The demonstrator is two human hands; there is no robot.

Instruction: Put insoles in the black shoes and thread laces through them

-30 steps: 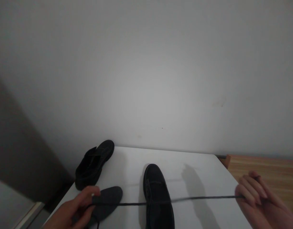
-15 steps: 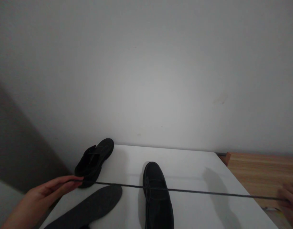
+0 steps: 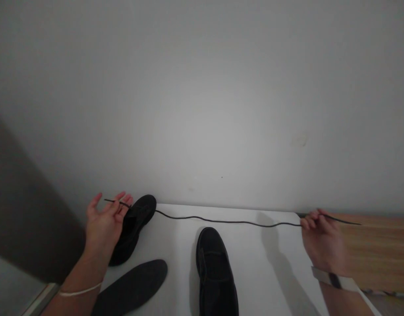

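Note:
My left hand [image 3: 107, 215] is raised over the far-left shoe, thumb spread away from the fingers. A thin black shoelace [image 3: 218, 221] runs across those fingers, its short end poking out into the gap by the thumb. At the right, my right hand [image 3: 322, 235] pinches the lace, and the other end sticks out to the right. Between the hands the lace hangs slack and wavy. Part of it is lost against the dark left shoe [image 3: 131, 232]. A second black shoe [image 3: 217, 272] points toward the wall at the middle, its heel cut off by the frame.
A dark grey insole [image 3: 136, 285] lies in front of the left shoe on the white tabletop [image 3: 175, 245]. Behind stands a plain grey wall [image 3: 202, 109]. A wood-grained surface [image 3: 380, 254] lies beyond the tabletop's right edge.
The shoelace was stretched straight across the middle shoe and now sags near the wall. Both hands have moved up and away, the right one also inward. The shoes and insole look unmoved.

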